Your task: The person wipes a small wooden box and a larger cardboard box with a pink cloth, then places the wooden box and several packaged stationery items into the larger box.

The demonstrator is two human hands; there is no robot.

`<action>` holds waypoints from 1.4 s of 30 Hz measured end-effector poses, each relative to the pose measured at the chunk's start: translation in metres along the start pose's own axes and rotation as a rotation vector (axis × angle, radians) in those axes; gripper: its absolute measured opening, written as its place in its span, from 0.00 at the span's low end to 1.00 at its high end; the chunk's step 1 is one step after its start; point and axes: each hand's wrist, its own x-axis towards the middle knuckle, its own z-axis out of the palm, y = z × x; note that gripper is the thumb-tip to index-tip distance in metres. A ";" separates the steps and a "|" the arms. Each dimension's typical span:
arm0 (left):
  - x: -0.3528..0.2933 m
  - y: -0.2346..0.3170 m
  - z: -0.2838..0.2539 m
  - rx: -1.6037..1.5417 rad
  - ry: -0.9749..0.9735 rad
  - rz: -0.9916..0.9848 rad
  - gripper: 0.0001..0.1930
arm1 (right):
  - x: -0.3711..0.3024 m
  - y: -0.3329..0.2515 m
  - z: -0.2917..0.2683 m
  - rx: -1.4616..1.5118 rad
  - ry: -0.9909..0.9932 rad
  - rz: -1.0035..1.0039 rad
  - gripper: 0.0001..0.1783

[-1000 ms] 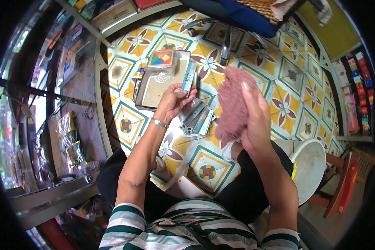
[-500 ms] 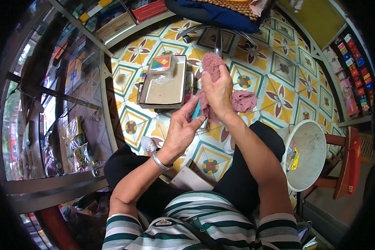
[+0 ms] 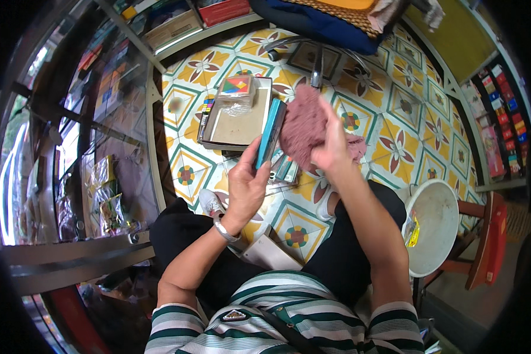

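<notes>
My left hand (image 3: 248, 186) grips the lower end of a long, slim teal box (image 3: 271, 134), which stands tilted upward with a dark side showing. Close on its right, my right hand (image 3: 333, 144) is closed on a crumpled dusty-pink cloth (image 3: 304, 124), a little smeared by motion. The cloth hangs just beside the box. Beyond my left hand, an open shallow carton (image 3: 233, 128) lies on the floor. Inside it sits a clear-wrapped pack (image 3: 237, 88) with a multicoloured top. Below the cloth, several small packages (image 3: 286, 170) are partly hidden by it.
A pale bucket (image 3: 435, 227) with a yellow wrapper inside stands at my right, by a red-brown wooden chair (image 3: 485, 236). A glass display case (image 3: 109, 135) runs along the left. Ahead is a wheeled chair base (image 3: 317, 68). Patterned tiles (image 3: 395, 133) cover the floor.
My left hand has raised the teal box upright into plain view, where the cloth mostly covered it before. My right hand has drawn the cloth off to the right.
</notes>
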 end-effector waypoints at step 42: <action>0.058 -0.005 -0.047 -0.436 0.045 -0.371 0.14 | -0.029 0.039 -0.021 -0.954 -0.460 -0.140 0.32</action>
